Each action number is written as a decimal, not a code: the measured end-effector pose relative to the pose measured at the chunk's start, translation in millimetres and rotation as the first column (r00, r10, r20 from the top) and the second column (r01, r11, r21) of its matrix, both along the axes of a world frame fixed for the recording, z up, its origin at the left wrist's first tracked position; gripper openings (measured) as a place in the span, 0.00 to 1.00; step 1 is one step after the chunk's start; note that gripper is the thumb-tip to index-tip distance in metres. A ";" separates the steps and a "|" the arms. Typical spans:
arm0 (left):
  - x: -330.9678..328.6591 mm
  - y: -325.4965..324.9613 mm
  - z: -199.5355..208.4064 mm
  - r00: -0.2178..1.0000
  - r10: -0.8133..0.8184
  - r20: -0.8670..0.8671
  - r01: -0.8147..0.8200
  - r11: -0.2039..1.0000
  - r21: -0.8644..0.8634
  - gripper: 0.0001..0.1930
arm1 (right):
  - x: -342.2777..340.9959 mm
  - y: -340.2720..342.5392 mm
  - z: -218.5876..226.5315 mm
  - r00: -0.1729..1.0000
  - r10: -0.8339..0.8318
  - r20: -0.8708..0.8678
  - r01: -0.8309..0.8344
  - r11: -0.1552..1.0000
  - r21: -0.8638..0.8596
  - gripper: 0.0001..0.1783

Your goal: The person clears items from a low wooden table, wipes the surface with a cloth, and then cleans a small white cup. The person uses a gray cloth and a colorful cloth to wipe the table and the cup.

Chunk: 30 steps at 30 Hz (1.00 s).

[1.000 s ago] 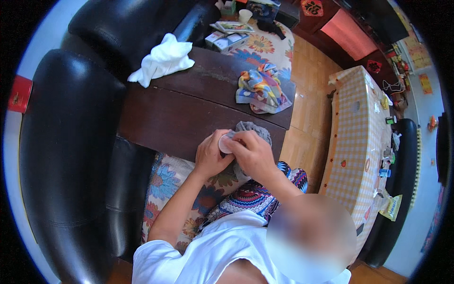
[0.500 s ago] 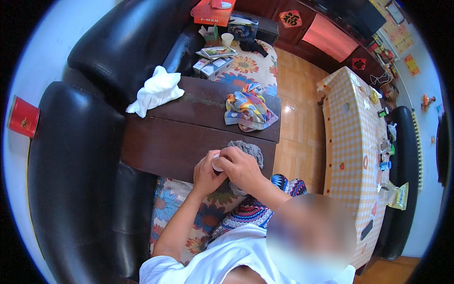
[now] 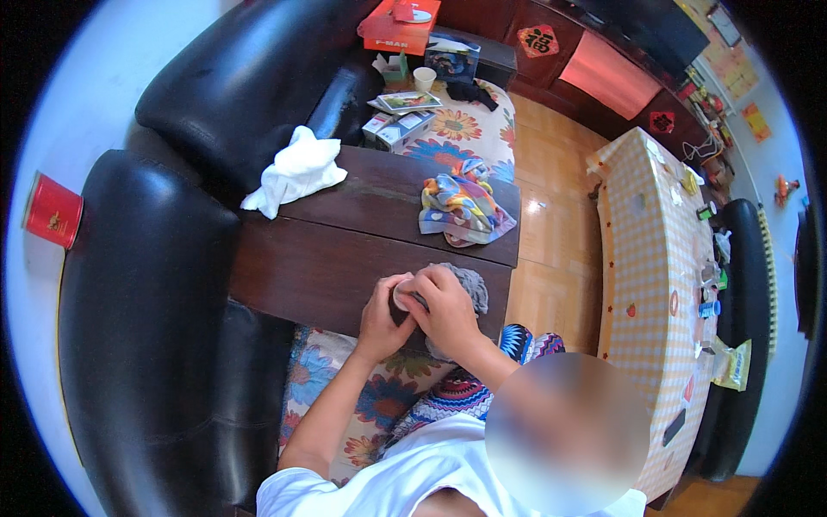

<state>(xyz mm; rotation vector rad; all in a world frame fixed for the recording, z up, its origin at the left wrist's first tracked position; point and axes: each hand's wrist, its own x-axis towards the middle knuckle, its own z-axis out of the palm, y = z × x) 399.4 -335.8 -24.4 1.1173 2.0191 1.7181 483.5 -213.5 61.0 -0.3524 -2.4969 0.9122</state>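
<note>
My left hand [image 3: 382, 326] is closed around a small round thing with a pale whitish rim [image 3: 402, 296], above the near part of the dark wooden table [image 3: 293, 271]. From the other side my right hand [image 3: 444, 312] meets it, with bent fingers at its rim. Most of the thing is hidden by my fingers, so its kind does not show. A crumpled grey cloth [image 3: 471, 286] lies just beyond my right hand, partly behind it. Farther off on the table are a colourful patterned cloth [image 3: 465, 207] and, to the left, a bunched white cloth [image 3: 297, 171].
Black leather sofas [image 3: 138, 327] line the left side, with a red tin [image 3: 53, 211] on the backrest. Boxes [image 3: 401, 131] and a paper cup [image 3: 424, 79] stand on the flowered seat at the back. A long table with a checked cloth [image 3: 642, 276] runs along the right.
My right hand's fingers have shifted on the round thing, uncovering a little more of its rim. The whole view has moved slightly; the cloths lie as before.
</note>
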 end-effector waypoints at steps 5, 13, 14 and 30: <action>0.3 2.9 1.1 0.977 -0.024 -0.213 0.018 0.999 -0.033 0.30 | 24.9 -3.7 -12.9 0.998 0.023 -0.050 -0.023 1.000 0.008 0.10; 1.7 6.4 -5.1 0.988 0.021 -0.152 -0.037 0.994 -0.102 0.29 | 21.2 0.8 -14.4 0.996 -0.013 -0.092 0.006 0.998 -0.070 0.09; 2.1 8.0 -3.6 0.987 0.026 -0.158 -0.043 0.993 -0.109 0.29 | 14.7 3.2 -7.2 0.989 -0.077 -0.128 0.064 0.993 -0.104 0.09; 5.7 8.0 0.0 0.989 0.071 -0.127 -0.093 0.979 -0.181 0.28 | -7.6 10.3 -14.5 0.996 -0.065 0.060 0.080 0.954 -0.290 0.09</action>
